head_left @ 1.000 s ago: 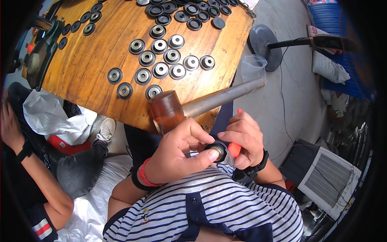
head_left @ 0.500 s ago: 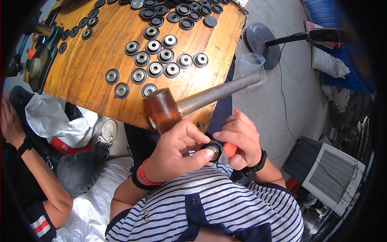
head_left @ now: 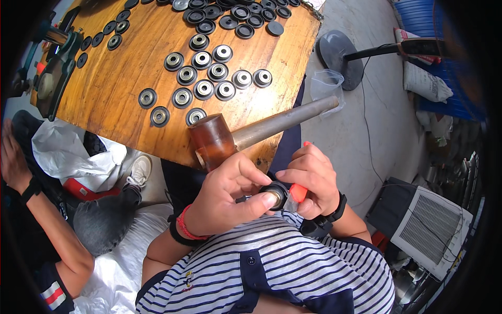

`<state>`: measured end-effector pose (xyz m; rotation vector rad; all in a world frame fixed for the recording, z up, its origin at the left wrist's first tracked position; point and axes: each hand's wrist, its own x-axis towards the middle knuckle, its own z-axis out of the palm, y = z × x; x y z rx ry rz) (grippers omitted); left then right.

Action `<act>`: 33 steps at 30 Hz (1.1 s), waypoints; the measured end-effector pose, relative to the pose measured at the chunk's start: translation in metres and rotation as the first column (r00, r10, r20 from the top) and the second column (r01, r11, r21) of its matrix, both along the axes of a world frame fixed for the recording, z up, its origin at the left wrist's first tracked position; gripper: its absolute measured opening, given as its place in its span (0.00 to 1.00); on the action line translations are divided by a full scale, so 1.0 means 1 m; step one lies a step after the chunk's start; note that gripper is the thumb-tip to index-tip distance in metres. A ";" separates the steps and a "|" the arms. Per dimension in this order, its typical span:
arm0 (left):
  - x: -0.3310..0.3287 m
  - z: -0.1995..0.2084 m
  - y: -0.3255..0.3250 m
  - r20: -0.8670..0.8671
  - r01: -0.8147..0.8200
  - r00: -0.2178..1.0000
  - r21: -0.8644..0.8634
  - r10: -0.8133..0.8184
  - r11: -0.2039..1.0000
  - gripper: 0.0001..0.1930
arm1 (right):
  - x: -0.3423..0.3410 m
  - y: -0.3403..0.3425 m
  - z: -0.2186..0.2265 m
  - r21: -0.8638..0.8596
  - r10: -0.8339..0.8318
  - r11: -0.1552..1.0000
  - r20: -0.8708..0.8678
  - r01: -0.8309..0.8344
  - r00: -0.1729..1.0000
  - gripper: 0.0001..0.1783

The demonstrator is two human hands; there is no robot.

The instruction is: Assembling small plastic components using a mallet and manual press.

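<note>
It looks like a small workshop: a worn wooden workbench point(head_left: 125, 89) carries rows of black round parts point(head_left: 209, 73), a mallet point(head_left: 219, 141) lies at its near edge, a green machine point(head_left: 52, 73) stands far left, and the floor point(head_left: 366, 104) is bare concrete.

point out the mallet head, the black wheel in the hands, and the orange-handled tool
mallet head point(head_left: 212, 140): head view, point on the brown head's rounded side.
black wheel point(head_left: 276, 192): head view, point on its dark rim between the fingers.
orange-handled tool point(head_left: 298, 192): head view, point on the orange grip showing beside the wheel.
</note>
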<state>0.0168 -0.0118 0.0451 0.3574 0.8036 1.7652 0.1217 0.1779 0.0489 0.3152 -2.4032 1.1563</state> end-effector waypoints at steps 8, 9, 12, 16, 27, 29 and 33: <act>-0.002 0.004 -0.004 0.004 0.178 0.984 0.067 -0.178 0.982 0.14 | -0.009 0.002 -0.010 0.053 -0.074 0.996 0.129 0.068 0.989 0.23; -0.005 0.011 -0.005 -0.152 0.293 0.944 -0.021 -0.293 0.956 0.15 | -0.012 0.002 -0.011 0.018 -0.085 0.996 0.092 0.083 0.992 0.23; -0.014 0.015 -0.007 -0.116 0.195 0.973 -0.033 -0.198 0.980 0.14 | -0.011 0.005 -0.003 -0.170 -0.224 0.956 0.103 0.239 0.969 0.25; -0.023 0.014 -0.019 -0.208 -0.135 0.972 -0.133 0.106 0.982 0.17 | -0.054 0.035 0.031 -0.551 -0.286 0.560 0.572 0.619 0.768 0.28; -0.043 -0.008 -0.027 -0.329 -0.527 0.833 -0.232 0.444 0.817 0.16 | -0.173 0.107 -0.009 -0.133 -0.403 0.852 0.453 0.507 0.795 0.20; -0.043 -0.015 -0.027 -0.379 -0.533 0.819 -0.219 0.432 0.818 0.16 | -0.159 0.062 0.009 -0.008 -0.352 0.928 0.304 0.371 0.885 0.18; -0.041 -0.021 -0.022 -0.425 -0.565 0.788 -0.214 0.445 0.797 0.15 | -0.118 -0.009 0.045 0.069 0.053 0.994 0.364 -0.084 0.930 0.09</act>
